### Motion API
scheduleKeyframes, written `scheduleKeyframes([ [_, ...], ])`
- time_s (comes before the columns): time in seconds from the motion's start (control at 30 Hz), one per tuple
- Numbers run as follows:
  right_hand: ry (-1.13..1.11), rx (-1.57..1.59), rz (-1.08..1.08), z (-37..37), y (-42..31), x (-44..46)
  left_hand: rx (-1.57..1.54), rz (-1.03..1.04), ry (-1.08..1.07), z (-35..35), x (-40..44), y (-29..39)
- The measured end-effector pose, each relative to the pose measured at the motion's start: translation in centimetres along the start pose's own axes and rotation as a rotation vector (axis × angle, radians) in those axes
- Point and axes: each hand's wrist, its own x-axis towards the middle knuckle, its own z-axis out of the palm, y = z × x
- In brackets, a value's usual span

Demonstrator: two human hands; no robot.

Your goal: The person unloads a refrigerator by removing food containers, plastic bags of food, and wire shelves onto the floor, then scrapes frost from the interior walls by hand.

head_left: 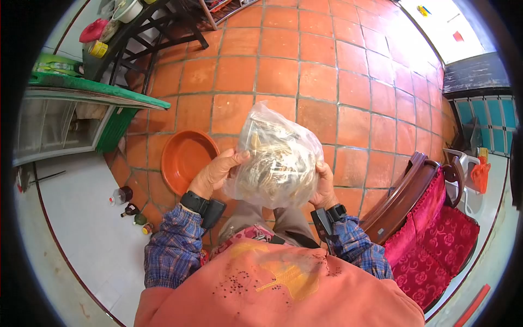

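A clear plastic bag (280, 158) full of brownish, dried-looking pieces is held up in front of my body. What the pieces are I cannot make out through the shiny plastic. My left hand (218, 171) grips the bag's left side, thumb on top. On the opposite side, my right hand (324, 185) has its fingers closed around the edge. The undersides of both hands are hidden behind the bag. An orange plastic basin (188, 158) stands on the floor just beyond my left hand, with nothing seen in it.
Terracotta tiles (310, 49) cover the floor. At left are a green-edged cabinet (103, 95) and a dark wooden stand (158, 27). Several bottles and jars (131, 210) line the left wall. A wooden chair with a red patterned cover (436, 240) stands at right.
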Motion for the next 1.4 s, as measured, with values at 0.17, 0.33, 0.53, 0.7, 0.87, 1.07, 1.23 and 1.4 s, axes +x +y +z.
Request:
scheduleKeyframes([
  [0.17, -0.083, -0.073, 0.047, 0.6, -0.7, 0.6, -0.274, -0.023, 0.048, 0.9, 0.5, 0.1],
  [0.33, 0.018, -0.252, 0.081, 2.1, -2.2, 3.2, -0.234, 0.159, 0.169, 2.3, 0.3, -0.3],
  [0.53, -0.191, -0.907, 0.018, 7.9, -3.2, 8.1, 0.119, 0.405, 0.405, 4.4, -3.4, 4.6],
  [0.7, -0.247, -0.814, 0.311, 11.2, -2.6, 14.7, -0.047, 0.351, 0.358, -5.1, -0.6, 8.2],
  [0.87, -0.155, -0.491, 0.394, 12.8, -1.0, 23.1, -0.063, 0.392, 0.347, -9.3, -1.3, 17.4],
  [1.07, -0.166, -0.342, 0.379, 18.0, 1.1, 31.6, -0.180, 0.542, 0.212, -19.4, 0.9, 19.3],
  [1.23, -0.226, -0.350, 0.304, 23.5, 2.1, 37.6, -0.534, 0.558, 0.405, -21.7, -3.8, 17.7],
  [1.4, -0.248, -0.446, 0.198, 27.9, 0.1, 43.8, -0.622, 0.457, 0.724, -22.7, -7.7, 12.3],
])
